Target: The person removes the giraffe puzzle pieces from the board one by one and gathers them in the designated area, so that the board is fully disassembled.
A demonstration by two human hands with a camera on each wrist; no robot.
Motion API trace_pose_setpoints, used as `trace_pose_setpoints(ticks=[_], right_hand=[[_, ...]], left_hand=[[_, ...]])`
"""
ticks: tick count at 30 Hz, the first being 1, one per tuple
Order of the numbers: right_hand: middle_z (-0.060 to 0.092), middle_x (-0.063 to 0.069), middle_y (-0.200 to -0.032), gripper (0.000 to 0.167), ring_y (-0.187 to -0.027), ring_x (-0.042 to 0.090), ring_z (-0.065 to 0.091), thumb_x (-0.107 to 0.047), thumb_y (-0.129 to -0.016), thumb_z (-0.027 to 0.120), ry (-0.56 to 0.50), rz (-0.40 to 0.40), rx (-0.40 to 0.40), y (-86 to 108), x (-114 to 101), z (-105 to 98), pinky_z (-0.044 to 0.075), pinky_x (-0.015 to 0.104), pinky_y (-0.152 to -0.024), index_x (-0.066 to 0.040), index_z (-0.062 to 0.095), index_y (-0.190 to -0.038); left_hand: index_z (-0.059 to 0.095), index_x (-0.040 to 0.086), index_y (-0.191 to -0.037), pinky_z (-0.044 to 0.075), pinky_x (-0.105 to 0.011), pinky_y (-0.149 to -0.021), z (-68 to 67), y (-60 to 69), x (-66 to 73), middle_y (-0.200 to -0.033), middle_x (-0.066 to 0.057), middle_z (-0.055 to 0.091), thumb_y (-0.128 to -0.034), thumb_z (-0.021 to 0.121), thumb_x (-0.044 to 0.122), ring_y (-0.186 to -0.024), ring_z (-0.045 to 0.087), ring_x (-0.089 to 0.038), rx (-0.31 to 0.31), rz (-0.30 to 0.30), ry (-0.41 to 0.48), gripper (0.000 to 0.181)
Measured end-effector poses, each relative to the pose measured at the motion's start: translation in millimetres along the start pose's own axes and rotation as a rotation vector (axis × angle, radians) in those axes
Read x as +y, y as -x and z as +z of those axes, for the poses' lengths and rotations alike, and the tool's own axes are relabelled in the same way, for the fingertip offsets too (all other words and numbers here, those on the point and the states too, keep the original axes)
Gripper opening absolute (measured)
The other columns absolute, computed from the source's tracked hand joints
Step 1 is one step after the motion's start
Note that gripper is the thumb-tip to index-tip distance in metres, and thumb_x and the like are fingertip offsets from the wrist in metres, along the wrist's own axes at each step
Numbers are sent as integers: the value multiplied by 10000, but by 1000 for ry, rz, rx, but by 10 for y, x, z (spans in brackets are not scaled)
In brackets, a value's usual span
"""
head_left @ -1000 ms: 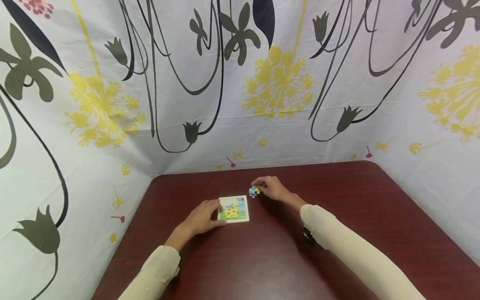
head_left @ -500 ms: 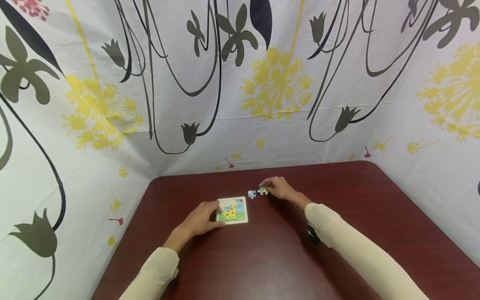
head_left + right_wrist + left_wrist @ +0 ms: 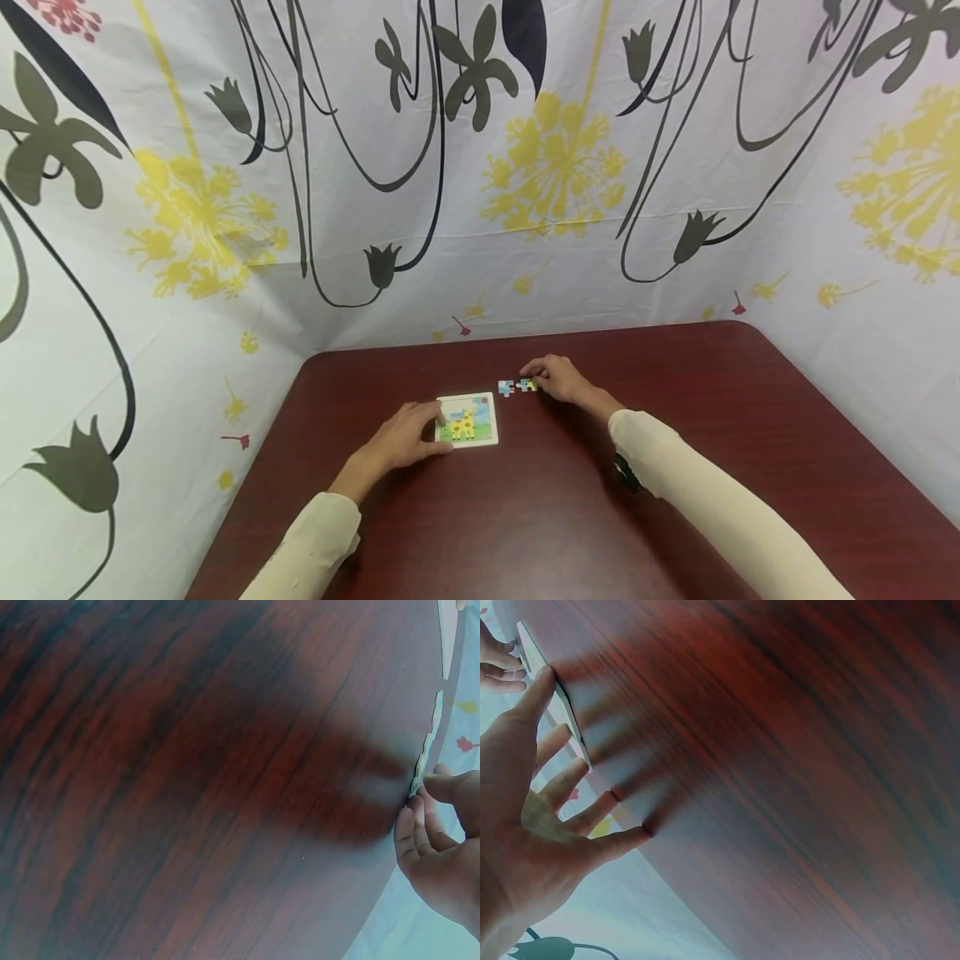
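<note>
A small puzzle board (image 3: 496,421) with a pale frame and a yellow giraffe picture lies on the table. My left hand (image 3: 401,435) rests at its left side, fingers spread, index finger on the upper left and thumb by the lower edge. Just beyond the board's upper right corner lies a blue-and-white jigsaw piece (image 3: 506,388). Beside it, slightly apart, is a blue-and-yellow jigsaw piece (image 3: 527,385), whose right end my right hand (image 3: 558,377) pinches between thumb and fingers. The right wrist view shows the pieces edge-on, partly hidden by the fingertips.
The dark red wooden table (image 3: 495,517) has rounded far corners. A white cloth (image 3: 480,242) printed with flowers and vines hangs around its back and sides. A dark object (image 3: 626,472) shows under the right sleeve near the wrist.
My right hand has moved slightly right with the blue-and-yellow piece, which now lies apart from the blue-and-white piece. My left hand and the board stay in place.
</note>
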State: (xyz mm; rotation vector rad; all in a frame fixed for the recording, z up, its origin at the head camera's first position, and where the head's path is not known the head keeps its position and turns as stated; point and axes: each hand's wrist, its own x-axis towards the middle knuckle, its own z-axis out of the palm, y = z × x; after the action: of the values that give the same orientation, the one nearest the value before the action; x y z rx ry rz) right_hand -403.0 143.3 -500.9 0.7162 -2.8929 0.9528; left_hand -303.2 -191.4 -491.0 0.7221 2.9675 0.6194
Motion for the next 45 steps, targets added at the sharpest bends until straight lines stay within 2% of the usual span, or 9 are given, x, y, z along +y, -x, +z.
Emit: trace_pose_setpoints(ticks=[6,16,25,31,37,41,45], right_hand=[[705,193,-1147,236,-974,302,683,31,-1000,615,4,-37,21,23,-12,1,555,459,-847,-24,730,-1200],[724,159,-1140,220,-965,274,697,-1,-1006,651,-40,-71,4,27,-115,34,571,405,-805,-26,725,-1212],[742,141,-1064,204,-958,282,702,0,-981,688,-36,-147,-1,29,-268,125,571,436,-843,2,732,-1181],[738,144,-1086,207,-972,267,696,-6,-983,691,-53,-190,-16,41,-328,198,569,422,-844,-5,733,-1185],[727,146,-1106,209,-996,272,694,-21,-987,691,-77,-200,-42,55,-415,244,567,426,-859,-16,732,-1192],[724,124,-1091,204,-972,241,686,-32,-987,698,-76,-204,-42,41,-472,309,564,387,-837,-26,735,-1187],[728,72,-1018,198,-880,182,664,-55,-988,706,-79,-232,-45,25,-535,372,542,329,-767,-34,745,-1181]], left_hand=[[622,199,-1117,463,-572,-1010,-1,2,0,-1389,-73,629,-876,840,435,-1308,518,-349,5,-3,8,401],[622,201,-1105,470,-562,-994,-3,0,-6,-1343,-53,649,-875,842,434,-1283,530,-347,11,7,12,395],[621,204,-1104,469,-556,-991,-10,-5,-8,-1312,-36,658,-873,844,430,-1270,537,-345,13,8,10,393],[619,204,-1090,468,-560,-992,-3,-8,-11,-1283,-25,665,-872,846,429,-1267,539,-349,10,10,11,387],[614,213,-1081,467,-562,-997,4,-26,-17,-1292,-31,666,-870,846,432,-1262,543,-353,8,13,8,383],[614,216,-1081,466,-572,-1001,-1,-28,-18,-1305,-41,665,-872,844,436,-1264,541,-355,2,9,14,381],[612,218,-1085,466,-579,-999,1,-23,-28,-1314,-46,660,-878,837,440,-1266,538,-354,-3,5,19,378]])
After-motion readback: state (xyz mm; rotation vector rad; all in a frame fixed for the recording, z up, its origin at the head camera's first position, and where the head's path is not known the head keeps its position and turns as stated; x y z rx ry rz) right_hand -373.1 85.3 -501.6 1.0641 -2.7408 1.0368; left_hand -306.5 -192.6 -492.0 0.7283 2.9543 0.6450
